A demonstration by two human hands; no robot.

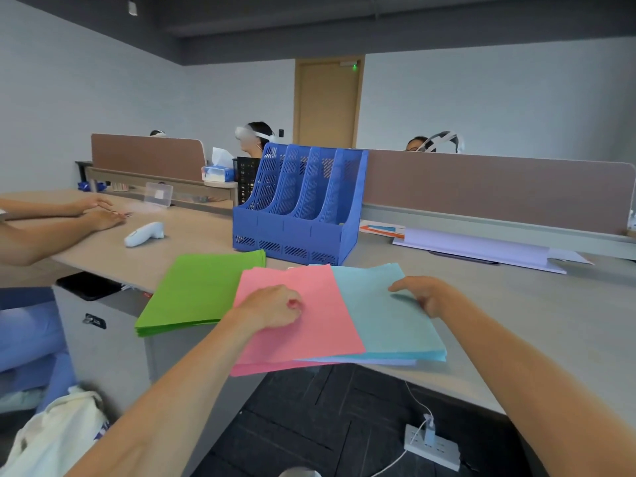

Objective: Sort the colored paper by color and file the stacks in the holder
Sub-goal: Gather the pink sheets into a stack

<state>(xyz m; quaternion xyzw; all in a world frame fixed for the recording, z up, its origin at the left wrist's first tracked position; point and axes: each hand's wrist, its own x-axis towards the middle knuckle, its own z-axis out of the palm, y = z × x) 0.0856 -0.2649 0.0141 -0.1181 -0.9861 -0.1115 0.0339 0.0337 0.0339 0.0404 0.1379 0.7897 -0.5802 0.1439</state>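
A blue mesh file holder (296, 215) with several slots stands upright on the desk, its slots showing no paper. In front of it lie a green paper stack (199, 290) at the left, a pink sheet (320, 325) over more pink sheets in the middle, and a light blue stack (389, 318) at the right with a lavender edge showing beneath. My left hand (272, 306) pinches the top pink sheet with curled fingers. My right hand (421, 292) holds the right side of the light blue stack, thumb on top.
Another person's arms (69, 218) rest on the desk (499, 304) at the left beside a white controller (142, 234). A lavender folder (481, 249) lies at the right near the brown divider (481, 187). A power strip (432, 445) sits on the floor below.
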